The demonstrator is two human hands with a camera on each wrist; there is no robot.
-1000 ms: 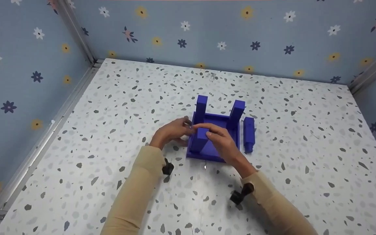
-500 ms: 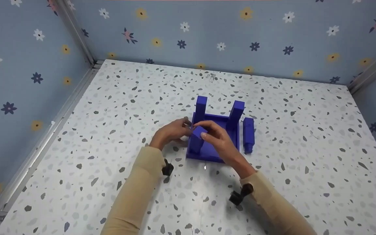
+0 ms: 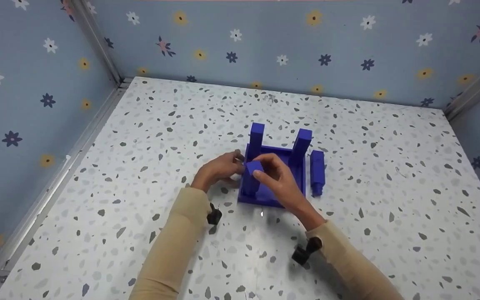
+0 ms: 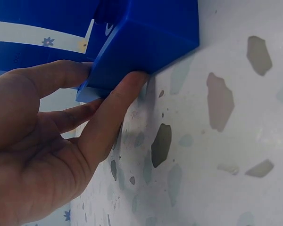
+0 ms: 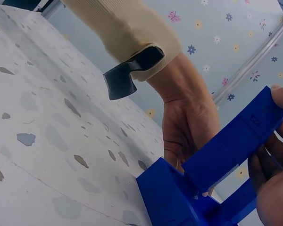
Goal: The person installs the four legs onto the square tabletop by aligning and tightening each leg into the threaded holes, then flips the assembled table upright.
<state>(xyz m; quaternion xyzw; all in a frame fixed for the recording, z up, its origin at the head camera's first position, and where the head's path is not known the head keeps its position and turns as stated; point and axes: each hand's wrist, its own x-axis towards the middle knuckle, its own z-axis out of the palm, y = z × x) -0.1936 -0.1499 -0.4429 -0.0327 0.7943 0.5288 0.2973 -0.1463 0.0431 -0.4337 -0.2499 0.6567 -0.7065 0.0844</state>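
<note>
A blue tray-like toy tabletop (image 3: 267, 201) lies with its hollow side up. My left hand (image 3: 219, 166) holds its left edge; in the left wrist view the thumb lies along the outer wall (image 4: 141, 52) and the fingers reach over the rim. My right hand (image 3: 279, 181) pinches the upper end of a square blue leg (image 3: 251, 181) between thumb and fingers. That leg stands at the near left corner, turned askew to the rim. The right wrist view shows small raised marks on the leg (image 5: 236, 141); its foot is partly hidden by the rim.
Two blue legs, one at the far left (image 3: 257, 137) and one at the far right (image 3: 302, 143), stand upright on the tabletop. A loose leg (image 3: 317, 171) with a threaded end lies just right of it. Flowered panels (image 3: 265, 41) border the speckled table (image 3: 369, 250).
The near left leg has turned about its length, from square with the rim to askew. My right index finger has drawn back and bent. The left hand stays where it was.
</note>
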